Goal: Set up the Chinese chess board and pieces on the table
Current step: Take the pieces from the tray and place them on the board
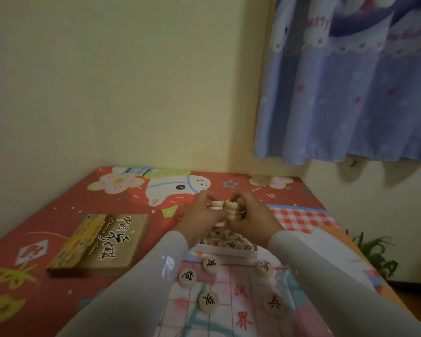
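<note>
My left hand [201,216] grips a short stack of round wooden chess pieces [216,205], raised above the table. My right hand [249,215] grips another stack of pieces [232,210] right beside it, so the two stacks touch. Below the hands stands a white tray [225,251] holding several more pieces. The paper chess board [229,300] lies at the near edge, partly covered by my sleeves. Several loose pieces lie on it, such as one with a black character [208,301] and one with a red character [274,305].
The brown Chinese chess box [100,242] lies to the left on the red cartoon tablecloth [58,215]. A yellow wall rises behind the table, a blue curtain [350,93] hangs at the right, and a green plant [372,249] stands beyond the table's right edge.
</note>
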`<state>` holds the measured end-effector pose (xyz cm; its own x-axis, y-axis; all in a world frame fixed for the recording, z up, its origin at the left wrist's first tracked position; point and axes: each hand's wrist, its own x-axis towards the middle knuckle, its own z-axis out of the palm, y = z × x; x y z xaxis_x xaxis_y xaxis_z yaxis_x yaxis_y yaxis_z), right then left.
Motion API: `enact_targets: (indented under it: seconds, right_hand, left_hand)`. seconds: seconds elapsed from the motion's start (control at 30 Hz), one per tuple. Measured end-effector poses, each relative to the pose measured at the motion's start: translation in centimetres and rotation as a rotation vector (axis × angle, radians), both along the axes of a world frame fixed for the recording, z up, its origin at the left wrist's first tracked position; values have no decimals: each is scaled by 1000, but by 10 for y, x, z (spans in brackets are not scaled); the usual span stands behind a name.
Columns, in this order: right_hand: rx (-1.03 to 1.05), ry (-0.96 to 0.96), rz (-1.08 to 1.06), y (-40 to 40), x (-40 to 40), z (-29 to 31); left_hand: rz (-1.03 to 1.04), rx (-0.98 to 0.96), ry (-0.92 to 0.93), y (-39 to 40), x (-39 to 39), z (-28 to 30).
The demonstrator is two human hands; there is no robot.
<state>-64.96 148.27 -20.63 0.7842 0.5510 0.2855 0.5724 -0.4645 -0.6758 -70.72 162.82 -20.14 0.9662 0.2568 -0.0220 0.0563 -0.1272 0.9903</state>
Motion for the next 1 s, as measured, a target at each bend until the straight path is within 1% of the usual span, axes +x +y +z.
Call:
enact_targets:
  seconds: [0.1,0.17,0.2,0.33,0.43,0.53,0.73,0.83,0.9,1.0]
  right_hand:
    - [-22,66,28,-5,-34,7]
    - [-18,108,48,-7,-57,9]
    - [-6,126,54,-7,-65,8]
    - [-23,140,60,-10,-105,8]
    - [-2,149,66,-12,-118,9]
    - [54,174,111,-12,-138,13]
    - [112,91,131,-9,-164,23]
    - [71,57,163,-4,-179,23]
    - [56,44,180,-1,-187,18]
    - [42,7,199,2,-195,9]
  left_hand:
    - [106,-251,53,-14,-26,4]
    - [166,-389,65,-21,-45,8]
    - [184,-425,64,-23,-49,7]
    - [244,-444,72,-29,-93,8]
    - [221,-555,97,-27,-113,7]
    - [240,-608,102,-20,-130,4]
    - [265,-649,175,-21,-153,0]
    - [199,-740,207,-28,-161,1]
    - [161,-838,232,-31,-165,-1]
    - [165,-949,235,-32,-172,-6]
